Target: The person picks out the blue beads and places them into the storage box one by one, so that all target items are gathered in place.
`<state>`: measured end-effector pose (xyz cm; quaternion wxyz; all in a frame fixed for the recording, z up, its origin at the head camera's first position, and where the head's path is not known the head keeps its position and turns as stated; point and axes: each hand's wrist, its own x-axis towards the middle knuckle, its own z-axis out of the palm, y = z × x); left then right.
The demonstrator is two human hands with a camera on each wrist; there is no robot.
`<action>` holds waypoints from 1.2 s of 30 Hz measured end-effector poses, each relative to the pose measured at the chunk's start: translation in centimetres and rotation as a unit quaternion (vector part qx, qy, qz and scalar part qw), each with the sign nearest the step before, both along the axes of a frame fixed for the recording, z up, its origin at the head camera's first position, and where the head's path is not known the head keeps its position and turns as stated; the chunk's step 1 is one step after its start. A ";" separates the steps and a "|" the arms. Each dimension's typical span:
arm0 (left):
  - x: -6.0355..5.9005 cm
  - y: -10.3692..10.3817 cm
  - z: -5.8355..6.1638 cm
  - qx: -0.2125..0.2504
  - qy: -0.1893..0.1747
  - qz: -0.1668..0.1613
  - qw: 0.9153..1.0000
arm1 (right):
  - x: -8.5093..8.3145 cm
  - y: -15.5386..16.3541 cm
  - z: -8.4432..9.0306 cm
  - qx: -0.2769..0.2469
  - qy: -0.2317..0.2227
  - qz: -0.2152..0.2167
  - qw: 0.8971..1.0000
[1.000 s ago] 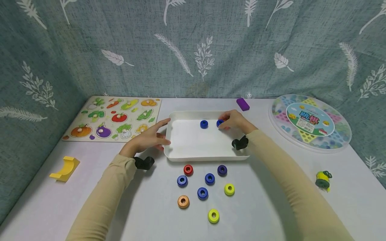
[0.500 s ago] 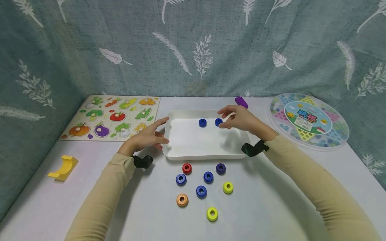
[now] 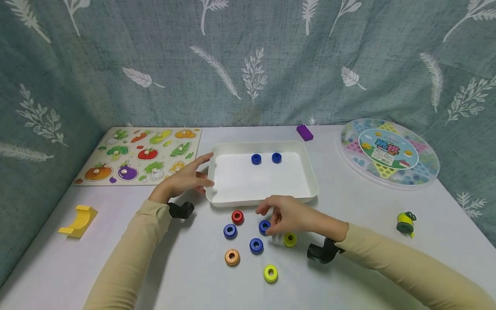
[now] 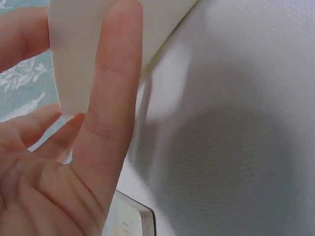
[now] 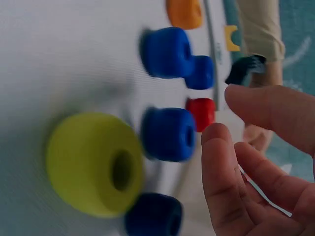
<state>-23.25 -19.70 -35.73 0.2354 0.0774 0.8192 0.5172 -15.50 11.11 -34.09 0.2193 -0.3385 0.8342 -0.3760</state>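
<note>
Head view, from the wearer's edge outward: a lime-yellow bead (image 3: 271, 274) sits closest on the white table (image 3: 186, 280), with an orange bead (image 3: 232, 257) and a front blue bead (image 3: 256, 246) a little farther off. Next comes the relation that I'd say counts most: the middle blue bead (image 3: 264, 227) lies flat, hole up, just off the right thumb tip, below and to the left of the right hand (image 3: 286, 214). Being round, it has no long axis to line up with, and the left hand is well apart from it. That right hand hangs low from the right, back upward, thumb and forefinger loosely bent, a modest gap between them and nothing held; the right-wrist view shows the fingers clear of the bead, with a dark blue bead (image 5: 153, 215) close by. A second yellow bead (image 3: 289, 240) peeks out beneath the hand; a left blue bead (image 3: 230, 231) and a red bead (image 3: 237, 217) lie across from it. Beyond stands the white tray (image 3: 232, 202), where the left hand (image 3: 180, 181) rests against the left end, thumb and forefinger spread wide. Two blue beads (image 3: 256, 159) sit inside, toward the far wall.
</note>
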 end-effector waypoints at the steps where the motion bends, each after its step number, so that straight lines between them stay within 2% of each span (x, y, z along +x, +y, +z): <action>1: 0.0 0.0 0.0 -0.001 0.000 0.001 1.000 | 0.1 -0.1 -0.2 0.009 -0.002 -0.001 1.000; 10: 0.0 0.0 0.0 0.008 0.000 -0.001 1.000 | 0.2 -0.7 -1.1 0.049 0.008 0.003 0.999; 19: -0.1 0.0 -0.1 0.007 -0.001 0.000 1.000 | 0.3 -1.0 -1.7 0.049 0.022 0.007 0.999; 23: 0.0 0.0 0.0 0.011 -0.001 -0.003 1.000 | 0.2 -1.2 -1.5 0.048 0.006 0.004 0.999; 29: 0.0 -0.2 0.0 0.013 -0.006 -0.002 1.000 | -1.2 -1.4 0.6 0.027 -0.017 -0.022 0.999; 32: 0.0 -0.2 -0.1 0.018 -0.009 -0.002 1.000 | -2.8 -1.3 2.2 0.018 -0.009 -0.049 0.999; 36: -0.1 -0.2 -0.1 0.023 -0.009 -0.004 1.000 | -5.6 -0.7 4.0 0.015 -0.025 -0.105 0.994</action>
